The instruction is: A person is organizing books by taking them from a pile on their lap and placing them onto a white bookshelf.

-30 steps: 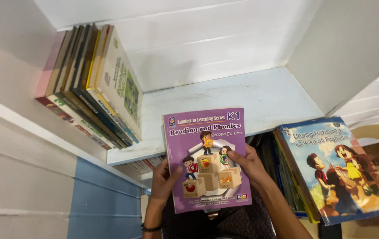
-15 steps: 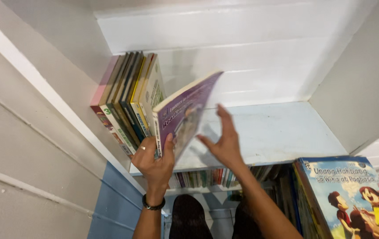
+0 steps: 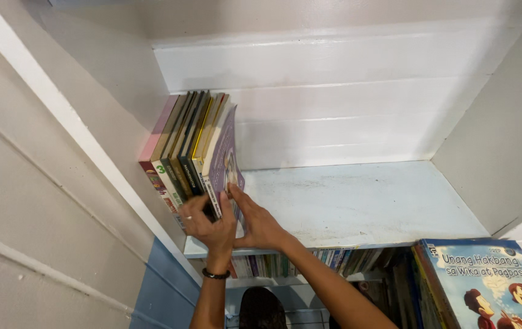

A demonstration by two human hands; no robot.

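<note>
Hands meet at the front edge of a white shelf [image 3: 358, 201], right by a row of books. The purple book [image 3: 227, 159] stands up at the right end of that row, leaning a little to the left against the other books [image 3: 182, 146]. The left hand [image 3: 208, 220] is curled around the bottom front of the row, with its fingers bent over the spines and its thumb pressed on the purple book's lower edge. A dark band [image 3: 215, 275] sits on that wrist. The right hand [image 3: 260, 224] is almost flat and open, with its fingers stretched up and pushed against the purple cover near the bottom corner. It does not wrap around the book; it only presses on it. The row leans on the left wall of the shelf. The rest of the shelf board to the right is pale blue and scuffed. Lower down, more books [image 3: 310, 262] stand on the next shelf, and a blue picture book [image 3: 486, 280] shows at the bottom right.
</note>
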